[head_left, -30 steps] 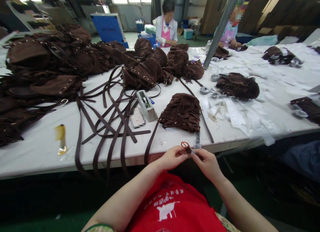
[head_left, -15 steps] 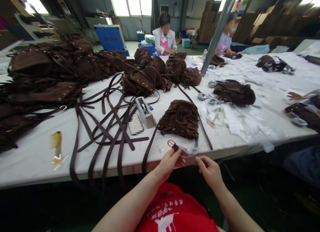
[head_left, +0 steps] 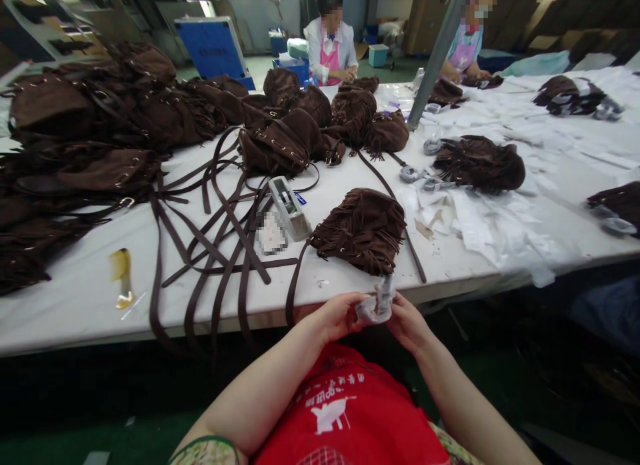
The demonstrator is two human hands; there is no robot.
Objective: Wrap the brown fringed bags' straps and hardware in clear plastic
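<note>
My left hand [head_left: 336, 316] and my right hand [head_left: 406, 323] meet at the near table edge, both closed on a small clear plastic wrap [head_left: 376, 303] bunched between the fingers. What the wrap covers is hidden. Just beyond them a brown fringed bag [head_left: 363, 229] lies on the white table [head_left: 75, 298], its strap [head_left: 293, 285] hanging over the edge.
Several loose brown straps [head_left: 225, 245], a tape dispenser [head_left: 289, 208] and a yellow comb [head_left: 121, 273] lie to the left. Piled brown bags [head_left: 100, 131] fill the far left. White wrapping [head_left: 490, 231] and another fringed bag [head_left: 480, 163] lie right. Two people [head_left: 331, 41] work at the far side.
The copper ring my left hand held up is now out of sight. My hands have come together and bunched the clear plastic between them.
</note>
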